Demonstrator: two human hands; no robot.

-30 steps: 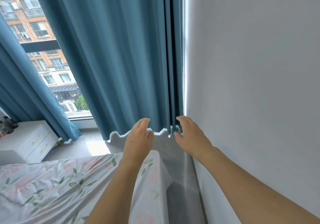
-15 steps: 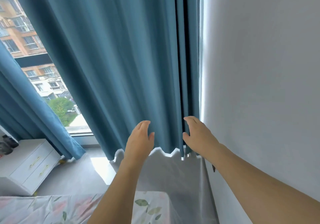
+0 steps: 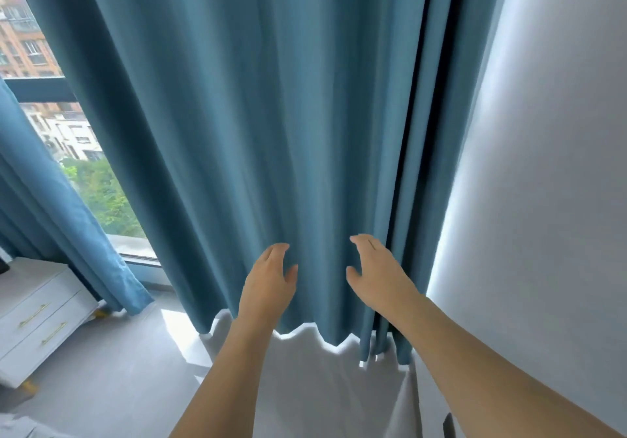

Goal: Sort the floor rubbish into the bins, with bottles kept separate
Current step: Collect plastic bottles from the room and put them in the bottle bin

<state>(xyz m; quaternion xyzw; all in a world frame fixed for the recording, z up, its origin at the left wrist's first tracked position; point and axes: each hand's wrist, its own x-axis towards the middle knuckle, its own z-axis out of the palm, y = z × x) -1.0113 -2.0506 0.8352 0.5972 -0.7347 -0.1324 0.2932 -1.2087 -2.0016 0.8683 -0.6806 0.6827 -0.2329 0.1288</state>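
Hands first: I see my left hand [image 3: 269,281] and right hand [image 3: 376,276] raised side by side before the blue curtain [image 3: 271,132], fingers loosely spread, gripping nothing. I cannot find any rubbish or bins on the grey floor [image 3: 112,369] by the white drawer unit [image 3: 37,319].

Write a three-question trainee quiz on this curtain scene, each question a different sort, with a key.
1. True or false: the left hand is holding a bottle.
2. Multiple choice: the white drawer unit stands A) at the picture's left, near the window; B) against the wall on the right; C) behind the blue curtain.
3. Fill in: the right hand is raised, fingers spread, in front of the ____ curtain.

Key: 1 false; 2 A; 3 blue.
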